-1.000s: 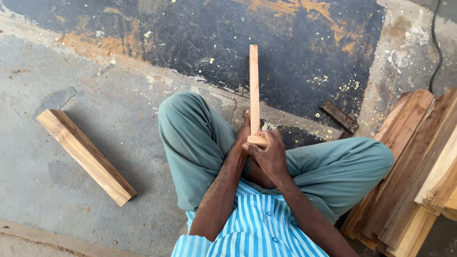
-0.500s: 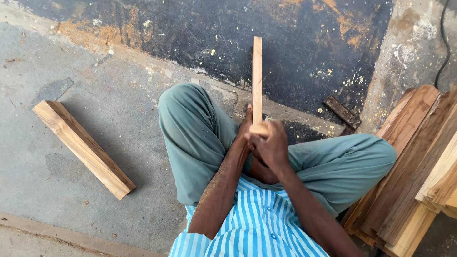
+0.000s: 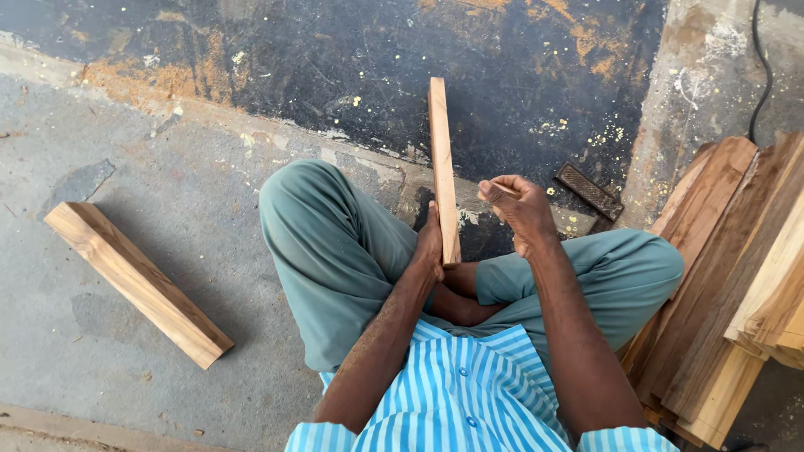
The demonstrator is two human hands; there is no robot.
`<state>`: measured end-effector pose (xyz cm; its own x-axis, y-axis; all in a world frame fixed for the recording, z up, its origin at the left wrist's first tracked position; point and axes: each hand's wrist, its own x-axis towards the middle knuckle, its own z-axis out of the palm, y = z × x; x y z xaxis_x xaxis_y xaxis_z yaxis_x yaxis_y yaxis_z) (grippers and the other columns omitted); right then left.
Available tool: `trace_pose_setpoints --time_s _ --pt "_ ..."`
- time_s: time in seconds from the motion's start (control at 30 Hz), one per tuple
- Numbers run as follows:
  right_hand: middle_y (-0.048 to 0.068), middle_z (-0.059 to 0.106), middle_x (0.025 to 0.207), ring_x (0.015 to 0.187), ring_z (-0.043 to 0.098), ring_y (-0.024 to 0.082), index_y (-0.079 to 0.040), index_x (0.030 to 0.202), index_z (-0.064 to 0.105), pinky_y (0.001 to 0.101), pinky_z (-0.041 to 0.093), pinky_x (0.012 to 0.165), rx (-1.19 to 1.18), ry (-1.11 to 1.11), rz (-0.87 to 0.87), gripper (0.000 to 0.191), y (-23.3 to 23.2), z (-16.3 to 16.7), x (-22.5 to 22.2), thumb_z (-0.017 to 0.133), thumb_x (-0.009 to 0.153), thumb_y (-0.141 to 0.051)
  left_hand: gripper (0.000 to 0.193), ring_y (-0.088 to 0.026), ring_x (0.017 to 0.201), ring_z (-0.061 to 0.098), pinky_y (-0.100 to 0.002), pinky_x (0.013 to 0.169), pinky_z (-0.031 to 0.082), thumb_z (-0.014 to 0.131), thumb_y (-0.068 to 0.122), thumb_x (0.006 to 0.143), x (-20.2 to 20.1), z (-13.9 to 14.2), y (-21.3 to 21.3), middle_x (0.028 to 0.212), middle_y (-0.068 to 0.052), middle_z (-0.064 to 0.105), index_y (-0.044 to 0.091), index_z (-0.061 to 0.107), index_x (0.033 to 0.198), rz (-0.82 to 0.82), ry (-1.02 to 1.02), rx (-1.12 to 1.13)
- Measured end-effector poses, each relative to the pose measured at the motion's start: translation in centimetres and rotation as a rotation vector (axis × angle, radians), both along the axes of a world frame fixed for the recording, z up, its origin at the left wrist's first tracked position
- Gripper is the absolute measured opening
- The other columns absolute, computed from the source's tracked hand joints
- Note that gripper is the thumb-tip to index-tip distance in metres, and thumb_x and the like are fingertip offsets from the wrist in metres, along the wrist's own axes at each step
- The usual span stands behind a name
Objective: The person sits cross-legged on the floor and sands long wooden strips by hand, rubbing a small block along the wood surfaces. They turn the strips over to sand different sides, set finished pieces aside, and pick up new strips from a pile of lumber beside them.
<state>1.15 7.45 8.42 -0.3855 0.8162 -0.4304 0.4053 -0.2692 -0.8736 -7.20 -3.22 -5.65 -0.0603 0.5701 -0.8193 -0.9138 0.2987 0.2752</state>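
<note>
In the head view, the left hand (image 3: 431,243) grips the lower end of a narrow wooden strip (image 3: 441,163) pointing to 12 o'clock over the crossed legs, while the right hand (image 3: 523,213), at its 3 o'clock, pinches a small wood piece (image 3: 500,189).

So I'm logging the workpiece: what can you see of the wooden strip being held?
The wooden strip is a thin, straight, light-brown slat with visible grain. It stands on edge, pointing away over the dark floor patch. Only the left hand grips its near end; the right hand is off it, closed in a loose fist.
</note>
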Motion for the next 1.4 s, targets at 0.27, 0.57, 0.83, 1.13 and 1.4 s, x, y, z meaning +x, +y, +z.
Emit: trace_pose_setpoints --time_s 0.27,0.57,0.83,1.13,1.4 --pt "0.015 0.069 0.083 0.063 0.051 0.014 0.000 0.131 0.076 0.0285 0.042 0.049 -0.154 -0.371 0.242 0.078 0.2 -3.5 0.5 0.084 0.074 -0.051 0.062 -0.033 0.114 0.062 -0.045 0.097 0.048 0.039 0.048 0.111 3.7 -0.7 -4.6 0.126 -0.021 0.064 -0.007 0.056 0.135 -0.335 0.809 -0.119" --pt "0.013 0.065 0.084 0.064 0.045 0.018 0.003 0.122 0.079 0.0311 0.042 0.056 -0.349 -0.189 0.161 0.056 1.3 -4.7 3.9 0.084 0.085 -0.040 0.085 -0.036 0.082 0.072 -0.047 0.080 0.059 0.067 0.040 0.086 -4.7 0.3 6.6 0.100 -0.025 0.073 -0.002 0.031 0.152 -0.629 1.251 -0.038" --pt "0.009 0.070 0.110 0.085 0.061 0.013 -0.003 0.135 0.063 0.0285 0.053 0.072 -0.185 0.132 -0.147 0.050 7.3 -4.0 4.9 0.074 0.090 -0.022 0.042 -0.032 0.066 0.067 -0.042 0.052 0.059 0.055 0.028 0.095 -1.0 1.1 4.4 0.080 -0.012 0.061 0.000 0.049 0.125 -0.299 0.503 0.085" --pt "0.014 0.048 0.117 0.111 0.055 0.030 -0.004 0.122 0.066 0.0449 0.054 0.091 0.330 -0.496 0.308 0.057 7.3 -6.6 -6.1 0.087 0.083 -0.039 0.081 -0.052 0.103 0.065 -0.059 0.090 0.051 0.066 0.020 0.087 1.8 3.7 5.4 0.111 -0.032 0.067 0.003 0.026 0.156 -0.578 1.067 -0.096" --pt "0.014 0.051 0.114 0.104 0.051 0.029 -0.005 0.115 0.068 0.0452 0.051 0.089 0.525 -0.588 0.344 0.054 7.7 -9.6 -7.0 0.088 0.082 -0.042 0.086 -0.051 0.110 0.062 -0.058 0.095 0.049 0.062 0.014 0.088 2.0 3.6 5.1 0.119 -0.033 0.062 0.002 0.018 0.160 -0.607 0.976 -0.095"
